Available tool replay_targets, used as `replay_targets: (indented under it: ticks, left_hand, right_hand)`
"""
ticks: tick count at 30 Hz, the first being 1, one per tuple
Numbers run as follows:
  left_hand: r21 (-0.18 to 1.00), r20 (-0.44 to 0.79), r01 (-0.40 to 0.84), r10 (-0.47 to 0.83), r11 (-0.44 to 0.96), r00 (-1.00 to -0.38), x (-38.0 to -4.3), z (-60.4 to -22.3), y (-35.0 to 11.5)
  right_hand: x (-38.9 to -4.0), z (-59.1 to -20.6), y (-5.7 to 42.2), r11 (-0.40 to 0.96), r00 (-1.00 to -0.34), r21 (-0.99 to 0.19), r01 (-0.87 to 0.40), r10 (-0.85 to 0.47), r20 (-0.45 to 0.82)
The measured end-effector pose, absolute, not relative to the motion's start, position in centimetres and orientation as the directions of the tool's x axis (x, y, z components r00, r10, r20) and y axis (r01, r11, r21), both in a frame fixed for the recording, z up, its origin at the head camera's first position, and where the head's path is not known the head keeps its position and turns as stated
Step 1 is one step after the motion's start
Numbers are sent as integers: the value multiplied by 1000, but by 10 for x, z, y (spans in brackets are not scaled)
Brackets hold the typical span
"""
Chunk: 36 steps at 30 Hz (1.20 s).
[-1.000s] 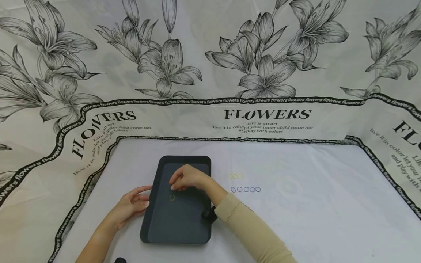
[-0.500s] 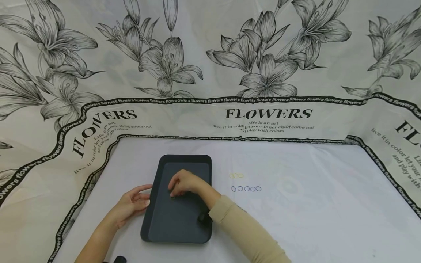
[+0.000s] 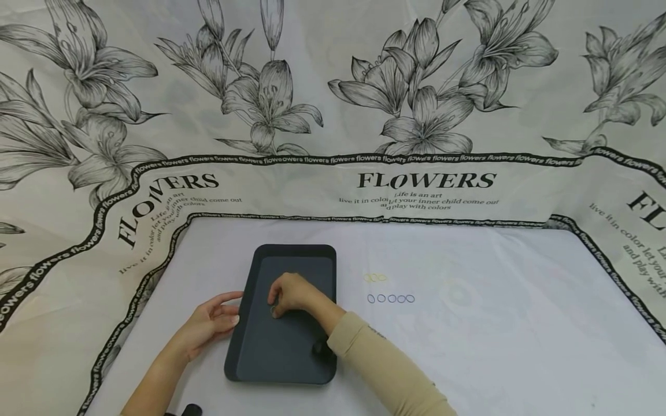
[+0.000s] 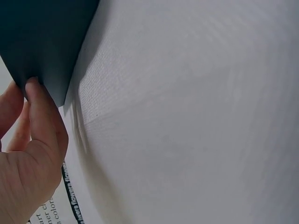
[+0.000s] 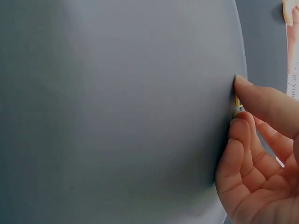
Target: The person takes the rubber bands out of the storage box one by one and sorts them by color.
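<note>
In the head view a dark rectangular tray (image 3: 283, 352) lies on the white cloth. My left hand (image 3: 207, 325) rests against its left side, fingers fairly straight. The left wrist view also shows fingertips (image 4: 33, 86) touching the dark tray wall (image 4: 44, 42). Inside the tray, my right hand (image 3: 295, 293) reaches down with fingers curled. Between its thumb and index finger is a thin yellow loop (image 5: 238, 101), like a small rubber band, partly hidden by the fingers. The right wrist view shows the hand (image 5: 261, 154) low over the tray floor.
Right of the tray, several thin yellow loops (image 3: 383, 278) lie together. A row of several blue loops (image 3: 381, 299) lies just nearer. A flower-printed cloth (image 3: 426, 190) borders the table at the back. A black object (image 3: 192, 410) shows at the bottom edge.
My right hand has moved slightly nearer within the tray, down to the yellow loop, which lay uncovered before and is now between the fingers. My left hand stays at the tray's side.
</note>
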<state>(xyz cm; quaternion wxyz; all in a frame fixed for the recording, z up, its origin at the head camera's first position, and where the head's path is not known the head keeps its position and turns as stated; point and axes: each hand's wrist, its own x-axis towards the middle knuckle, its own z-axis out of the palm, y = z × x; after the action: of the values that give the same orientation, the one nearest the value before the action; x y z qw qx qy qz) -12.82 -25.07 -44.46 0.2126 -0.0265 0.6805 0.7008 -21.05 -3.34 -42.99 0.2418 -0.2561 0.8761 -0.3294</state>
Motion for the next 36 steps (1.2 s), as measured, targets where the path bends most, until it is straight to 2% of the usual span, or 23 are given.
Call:
replay_targets:
  ticks: [9,19,29,36]
  left_hand:
    - [942,-325,-334,265,9,-908,-128,-446,-250]
    - [941,-332,-337,258,26,-907,-129,-446,-252]
    - [942,-331,-336,260,26,-907,-130,-448,-253]
    - [944,-325,-329,263,28,-908,-130,-447,-252]
  right_hand:
    - [-209,-432,-33,662,-764,-692,-288,-594,-250]
    - [-209,-432,-32,644,-741,-686,-339,-632,-228]
    - [-210,-432,-29,590,-744,-773,-235,-620,-248]
    - [-210,-429,-28,542,-767,-832,-116,-581,-272]
